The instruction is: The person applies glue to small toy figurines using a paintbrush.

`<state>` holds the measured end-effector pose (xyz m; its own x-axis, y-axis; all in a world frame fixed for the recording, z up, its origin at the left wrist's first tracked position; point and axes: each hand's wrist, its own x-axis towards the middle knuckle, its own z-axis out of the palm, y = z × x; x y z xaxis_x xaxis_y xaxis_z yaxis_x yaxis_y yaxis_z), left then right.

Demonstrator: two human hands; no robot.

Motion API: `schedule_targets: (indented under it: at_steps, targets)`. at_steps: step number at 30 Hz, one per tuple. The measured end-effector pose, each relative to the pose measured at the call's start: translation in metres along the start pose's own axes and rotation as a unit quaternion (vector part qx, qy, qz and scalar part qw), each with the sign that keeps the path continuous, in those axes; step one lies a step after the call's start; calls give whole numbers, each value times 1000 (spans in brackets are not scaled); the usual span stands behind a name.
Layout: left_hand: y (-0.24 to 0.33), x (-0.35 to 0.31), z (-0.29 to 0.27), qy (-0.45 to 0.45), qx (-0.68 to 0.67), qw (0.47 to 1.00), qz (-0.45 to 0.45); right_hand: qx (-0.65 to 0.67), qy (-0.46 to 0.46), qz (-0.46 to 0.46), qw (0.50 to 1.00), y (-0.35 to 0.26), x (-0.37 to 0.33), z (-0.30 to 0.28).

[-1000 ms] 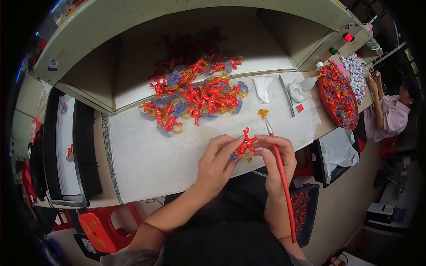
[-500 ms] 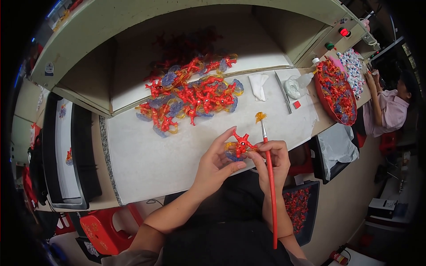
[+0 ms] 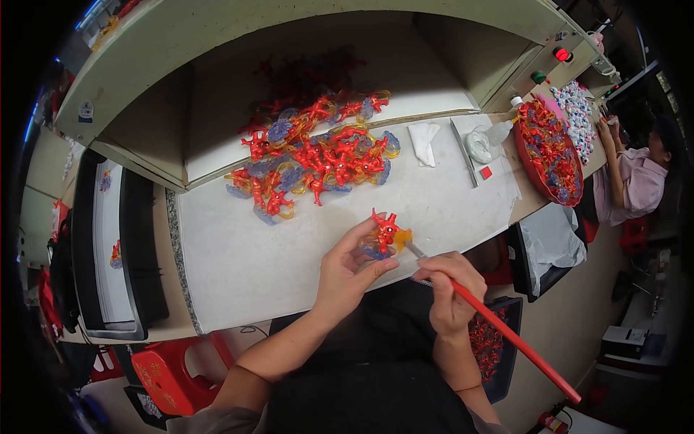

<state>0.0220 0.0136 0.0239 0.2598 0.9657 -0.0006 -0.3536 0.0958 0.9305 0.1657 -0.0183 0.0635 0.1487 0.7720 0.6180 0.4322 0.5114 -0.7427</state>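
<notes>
The counter (image 3: 238, 267) is a pale, speckled work surface set in front of a recessed shelf alcove (image 3: 238, 108) with grey-green walls; light falls on the front of the counter while the alcove floor lies in shadow.

The left hand (image 3: 347, 271) is closed around a small red figure (image 3: 384, 233), pinching it between thumb and fingertips just above the near edge of the counter. The right hand (image 3: 448, 293), just beside the left one, grips a long red-handled paintbrush (image 3: 506, 336); its tip carries orange-yellow paint and touches the figure, while the handle runs back past the wrist.

Beyond both hands, a loose pile of red, blue and yellow figures (image 3: 311, 155) spreads from the counter into the alcove. Beyond the right hand lie a folded white cloth (image 3: 423, 142), a thin grey bar (image 3: 463, 154), a crumpled clear bag (image 3: 478, 143) and a small red block (image 3: 486, 173). Further out on that side stands a red tray (image 3: 538, 170) filled with figures.

Well apart from the left hand, on its outer side, dark trays (image 3: 137, 253) hold a white sheet. A red stool (image 3: 170, 372) stands below the counter. Another person in a pink top (image 3: 640, 184) works at the far right.
</notes>
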Motion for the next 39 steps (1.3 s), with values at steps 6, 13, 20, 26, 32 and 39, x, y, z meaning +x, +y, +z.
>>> schedule_targets:
  at_steps: [6, 13, 20, 26, 32, 39]
  targets:
    - [7, 2, 0, 6, -45, 999, -14, 10, -61, 13, 998, -4, 5, 0]
    - [9, 4, -1, -16, -58, 996, -62, 24, -57, 3, 998, -1, 14, -3]
    - [7, 5, -9, -74, -326, 924, -187, 86, 68, 54, 992, 13, 12, 1]
    - [5, 6, -7, -132, -453, 856, -213, 204, 54, 188, 959, 4, 6, -1]
    - [9, 8, -16, -111, -502, 827, -227, 164, 1, 182, 970, -2, 13, -16]
    - [20, 4, -8, -47, -131, 987, -78, 25, -128, 9, 991, -5, 17, 4]
